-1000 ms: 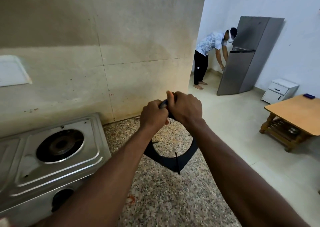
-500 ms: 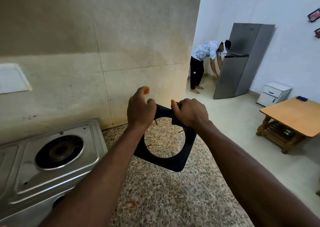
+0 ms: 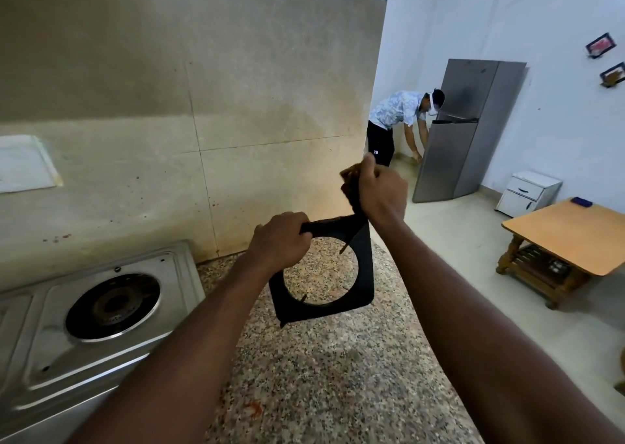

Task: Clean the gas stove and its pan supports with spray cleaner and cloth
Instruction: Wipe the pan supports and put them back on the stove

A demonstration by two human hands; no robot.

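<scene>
Pan support (image 3: 362, 274), a black square frame with a round opening, is held in the air over the speckled desk (image 3: 338, 376), to the right of the gas stove (image 3: 101, 308). Left hand (image 3: 279, 240) is closed around its upper left edge. Right hand (image 3: 382, 196) is closed on a brownish cloth (image 3: 351, 186), bunched against the frame's upper right corner. Judged from this, wiping of this support is in progress, not finished. Stove stands at the near left with its right burner (image 3: 113, 303) bare, the support lifted off; its steel top shows smears, so it appears to need wiping too. No spray cleaner is in view, and whether spray has been applied cannot be told.

Behind the stove, the tiled wall (image 3: 203, 105) carries spots and stains. A reddish mark (image 3: 253, 410) lies on the desk near the front. Far right, another person (image 3: 395, 119) bends at a grey refrigerator (image 3: 473, 129); a white cabinet (image 3: 527, 193) and a wooden table (image 3: 575, 237) stand well apart. Nothing obstructs the work.
</scene>
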